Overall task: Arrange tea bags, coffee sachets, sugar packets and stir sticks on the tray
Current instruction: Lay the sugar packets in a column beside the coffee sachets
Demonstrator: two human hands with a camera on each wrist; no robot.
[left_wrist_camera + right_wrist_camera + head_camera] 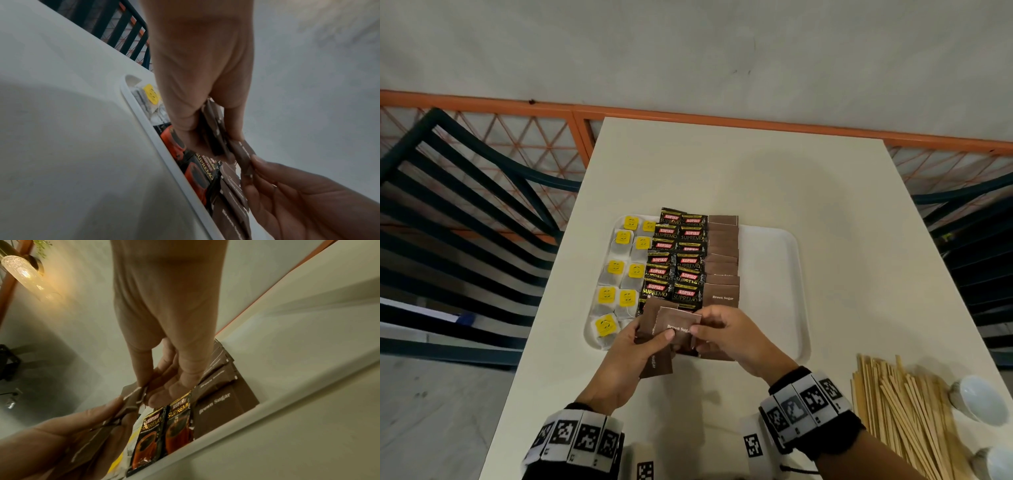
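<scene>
Holding a small stack of brown sugar packets (659,337) just above the near edge of the white tray (770,274), the left hand (626,356) has its thumb curled over the top of the stack and its fingers underneath. The right hand (732,337) pinches the uppermost packet (681,327) of that stack between thumb and forefinger, its other fingers loosely bent behind.

On the tray, the tea bags (619,274) with yellow tags lie in two columns along its left side. The black coffee sachets (676,260) fill two overlapping columns just right of the tea bags. A single overlapping column of sugar packets (722,260) runs beside the sachets, toward the tray's middle; the nearest one reads "Brown Sugar". The right part of the tray is bare.

The wooden stir sticks (904,411) lie in a loose heap on the table (722,164), off the tray, to its near right. Two white cups (977,399) lie beside the sticks, farther right of the tray. Dark slatted chairs (465,205) stand on either side of the table.
</scene>
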